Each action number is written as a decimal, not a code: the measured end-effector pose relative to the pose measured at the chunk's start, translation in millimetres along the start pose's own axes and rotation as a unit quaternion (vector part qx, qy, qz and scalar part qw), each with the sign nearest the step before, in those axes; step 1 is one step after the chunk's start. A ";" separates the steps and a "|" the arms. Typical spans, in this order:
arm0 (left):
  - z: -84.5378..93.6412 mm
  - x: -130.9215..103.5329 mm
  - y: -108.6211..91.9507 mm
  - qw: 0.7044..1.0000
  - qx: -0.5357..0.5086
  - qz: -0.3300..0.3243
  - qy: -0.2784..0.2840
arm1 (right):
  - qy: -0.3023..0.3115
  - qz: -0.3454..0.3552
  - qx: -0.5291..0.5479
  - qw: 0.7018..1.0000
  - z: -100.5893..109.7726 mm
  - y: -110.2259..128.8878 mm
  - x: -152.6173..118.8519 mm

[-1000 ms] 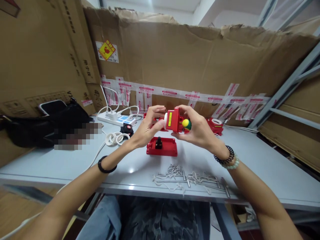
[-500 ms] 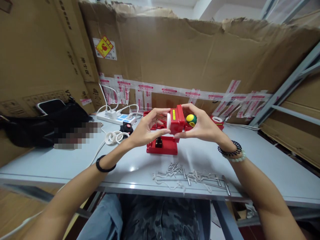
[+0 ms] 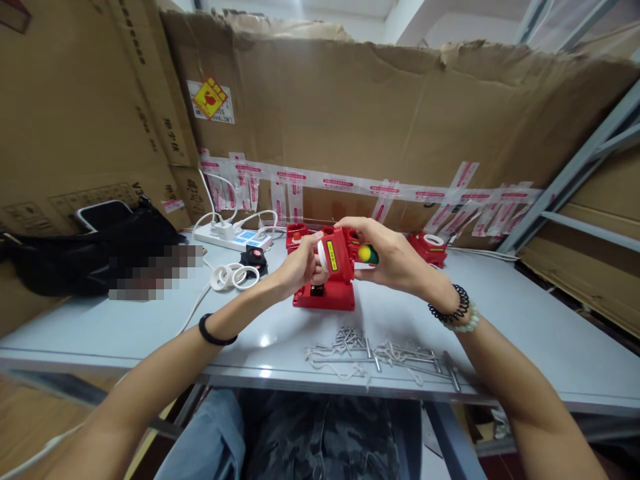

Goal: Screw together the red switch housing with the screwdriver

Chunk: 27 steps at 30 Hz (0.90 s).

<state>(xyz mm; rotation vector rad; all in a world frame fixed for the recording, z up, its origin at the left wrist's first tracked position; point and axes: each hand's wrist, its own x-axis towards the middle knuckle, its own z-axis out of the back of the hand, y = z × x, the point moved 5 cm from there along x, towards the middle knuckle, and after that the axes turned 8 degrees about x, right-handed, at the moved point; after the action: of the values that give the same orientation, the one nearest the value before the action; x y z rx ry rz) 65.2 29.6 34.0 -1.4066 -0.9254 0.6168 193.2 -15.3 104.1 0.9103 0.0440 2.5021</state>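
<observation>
Both hands hold a red plastic housing point(image 3: 339, 255) with a yellow label, tilted above the table. My left hand point(image 3: 300, 267) is closed at its left side, with fingers at the white ring point(image 3: 323, 256) on that end. My right hand point(image 3: 387, 260) grips the housing's right edge. A rounded green and yellow handle point(image 3: 369, 254), like a screwdriver's, sits in the curve of the right hand; its shaft is hidden. Just below lies an open red case half point(image 3: 330, 298) with a black part point(image 3: 317, 291) in it, partly covered by the left hand and the housing.
More red housings point(image 3: 427, 250) stand behind the hands. White rings point(image 3: 245, 277), a black part point(image 3: 254, 259) and a power strip point(image 3: 240, 237) are at left, beside a black bag point(image 3: 100, 240). Screws point(image 3: 349, 340), metal rods point(image 3: 415, 363) and string lie near the front edge. Cardboard point(image 3: 325, 113) walls the back.
The red housing has moved left and slightly down and is now tilted. The left fingers have curled in at the white ring. The green and yellow handle has moved along with the right hand.
</observation>
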 end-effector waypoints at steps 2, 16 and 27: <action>0.2 0.1 4.6 0.999 0.010 0.032 0.011 | 0.006 0.002 -0.011 1.000 -2.2 0.1 -0.1; 5.8 -24.7 -31.1 0.853 0.369 -0.365 -0.057 | -0.052 -0.073 0.098 0.991 8.6 -20.4 -1.8; 15.7 -12.2 -20.9 0.937 0.259 -0.225 -0.067 | -0.032 -0.078 0.090 0.992 7.2 -19.0 -1.4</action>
<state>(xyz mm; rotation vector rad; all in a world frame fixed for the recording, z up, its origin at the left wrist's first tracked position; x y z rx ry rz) 42.3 25.9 51.2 -0.6572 -1.0550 0.5560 206.6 0.0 105.3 1.0165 0.3134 2.3503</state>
